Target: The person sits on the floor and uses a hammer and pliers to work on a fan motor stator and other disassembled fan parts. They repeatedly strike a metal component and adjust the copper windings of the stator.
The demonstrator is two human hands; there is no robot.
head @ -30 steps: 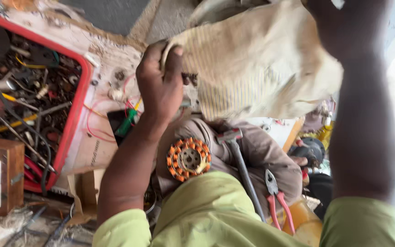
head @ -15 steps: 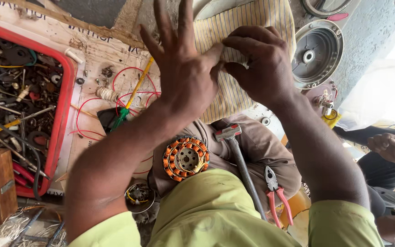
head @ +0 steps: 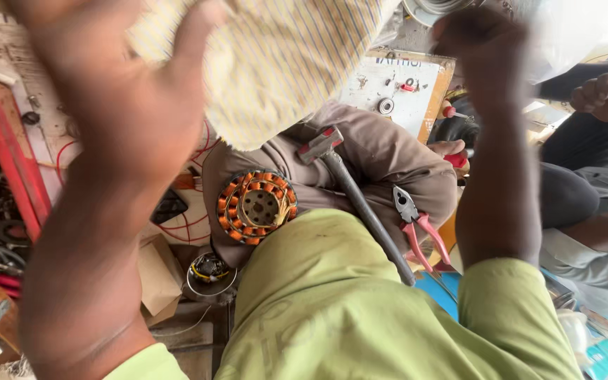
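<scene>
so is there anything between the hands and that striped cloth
Nothing visible. The left hand lies right against the yellow striped cloth, its fingers overlapping the edge. The right hand is blurred at the cloth's other side; whether its grip is closed on it cannot be told.

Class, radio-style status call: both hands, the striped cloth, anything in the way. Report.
Left hand open, fingers spread against striped cloth. Right hand blurred, grip unclear. Hammer, pliers, wound stator on lap below.
</scene>
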